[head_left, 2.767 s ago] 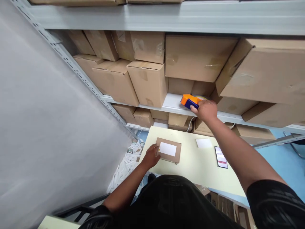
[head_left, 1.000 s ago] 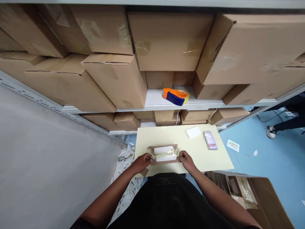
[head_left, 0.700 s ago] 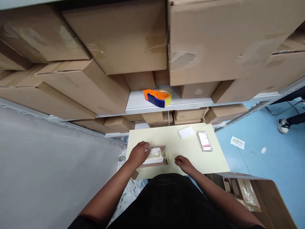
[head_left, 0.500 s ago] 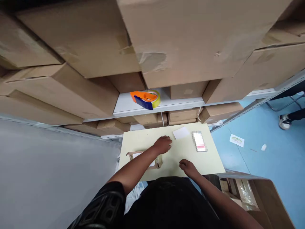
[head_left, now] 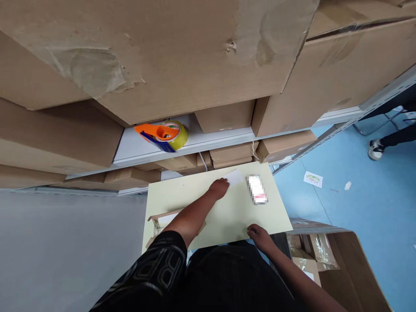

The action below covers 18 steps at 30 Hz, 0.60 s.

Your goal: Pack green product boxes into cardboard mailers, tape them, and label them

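My left hand point(head_left: 219, 188) rests at the left end of a white paper point(head_left: 234, 177) near the far edge of the pale table point(head_left: 227, 216). Its fingertips touch the paper, and the fingers look pressed together. Curled closed, my right hand point(head_left: 256, 232) is over the table's near edge; whether anything is inside it is too small to tell. A small open cardboard box point(head_left: 157, 223) lies at the left of the table, partly hidden by my left forearm. To the right of the paper is a blurred-out phone-like object point(head_left: 256, 189).
An orange and blue tape dispenser point(head_left: 161, 135) sits on the white shelf point(head_left: 208, 143) among large cartons point(head_left: 195, 52). At the lower right stands an open carton point(head_left: 351, 260) holding smaller boxes. A person's shoe point(head_left: 375, 149) and paper scraps are on the blue floor.
My left hand has reached the paper, covering its left end. My right hand has shifted slightly toward the table's near edge. The camera view has moved, bringing the shelf cartons closer.
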Available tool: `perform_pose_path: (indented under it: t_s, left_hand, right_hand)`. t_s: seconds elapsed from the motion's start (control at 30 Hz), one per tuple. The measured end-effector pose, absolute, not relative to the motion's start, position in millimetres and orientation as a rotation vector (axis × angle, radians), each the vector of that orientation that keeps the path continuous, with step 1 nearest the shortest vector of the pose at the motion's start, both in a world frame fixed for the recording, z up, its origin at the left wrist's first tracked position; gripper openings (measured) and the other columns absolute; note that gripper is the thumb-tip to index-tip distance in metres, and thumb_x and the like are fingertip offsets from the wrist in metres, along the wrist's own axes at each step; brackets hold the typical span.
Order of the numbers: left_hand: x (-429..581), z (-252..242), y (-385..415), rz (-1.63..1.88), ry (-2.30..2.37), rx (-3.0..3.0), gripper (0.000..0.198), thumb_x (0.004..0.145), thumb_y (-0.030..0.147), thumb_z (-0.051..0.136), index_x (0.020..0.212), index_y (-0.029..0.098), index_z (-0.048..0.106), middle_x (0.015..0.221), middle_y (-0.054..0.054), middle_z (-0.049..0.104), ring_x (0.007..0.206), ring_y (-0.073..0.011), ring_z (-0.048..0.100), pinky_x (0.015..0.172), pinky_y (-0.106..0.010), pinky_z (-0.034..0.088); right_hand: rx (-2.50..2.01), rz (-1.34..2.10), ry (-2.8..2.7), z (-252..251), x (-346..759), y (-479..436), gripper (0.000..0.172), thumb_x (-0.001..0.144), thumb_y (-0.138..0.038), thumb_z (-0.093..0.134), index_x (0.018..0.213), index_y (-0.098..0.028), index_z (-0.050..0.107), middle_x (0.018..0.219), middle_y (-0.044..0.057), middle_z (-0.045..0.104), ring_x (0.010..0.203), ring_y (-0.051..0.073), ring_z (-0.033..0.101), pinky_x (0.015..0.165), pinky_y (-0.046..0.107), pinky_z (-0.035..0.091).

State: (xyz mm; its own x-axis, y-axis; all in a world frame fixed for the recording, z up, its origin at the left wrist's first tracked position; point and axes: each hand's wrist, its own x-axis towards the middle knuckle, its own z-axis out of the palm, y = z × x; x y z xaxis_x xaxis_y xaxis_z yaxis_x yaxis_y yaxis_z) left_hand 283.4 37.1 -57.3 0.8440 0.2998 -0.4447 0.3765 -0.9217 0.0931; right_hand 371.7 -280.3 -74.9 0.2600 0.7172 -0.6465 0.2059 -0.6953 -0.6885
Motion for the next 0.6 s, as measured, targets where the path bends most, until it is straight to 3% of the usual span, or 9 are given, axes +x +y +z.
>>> perform_pose_path:
  t_s: [0.17, 0.43, 0.6]
  left_hand:
    - [281, -57, 41, -0.679, 0.534, 2.857, 0.029, 0.092, 0.001, 0.048, 0.108, 0.007, 0.071, 0.115, -0.020, 0.069, 0.108, -0.0282, 0.067, 0.089, -0.040, 0.054]
    - [274, -43, 48, -0.648, 0.467, 2.854, 0.026, 0.090, -0.001, 0.050, 0.105, 0.008, 0.070, 0.112, -0.019, 0.070, 0.108, -0.0290, 0.067, 0.091, -0.040, 0.054]
    - [270, -29, 56, -0.597, 0.484, 2.841, 0.018, 0.094, 0.010, 0.055, 0.106, 0.013, 0.069, 0.112, -0.014, 0.070, 0.109, -0.0264, 0.066, 0.088, -0.036, 0.054]
  right_hand:
    - [-2.014, 1.443, -0.855, -78, 374, -275, 0.026, 0.088, -0.040, 0.051, 0.093, -0.023, 0.069, 0.092, 0.004, 0.074, 0.084, 0.022, 0.066, 0.075, 0.030, 0.044]
    - [-2.022, 1.453, -0.857, -68, 377, -264, 0.028, 0.088, -0.042, 0.051, 0.095, -0.022, 0.069, 0.091, 0.005, 0.074, 0.085, 0.022, 0.067, 0.076, 0.031, 0.045]
    - [-2.028, 1.460, -0.864, -60, 380, -248, 0.028, 0.087, -0.042, 0.051, 0.095, -0.022, 0.070, 0.089, 0.005, 0.074, 0.084, 0.023, 0.067, 0.076, 0.031, 0.046]
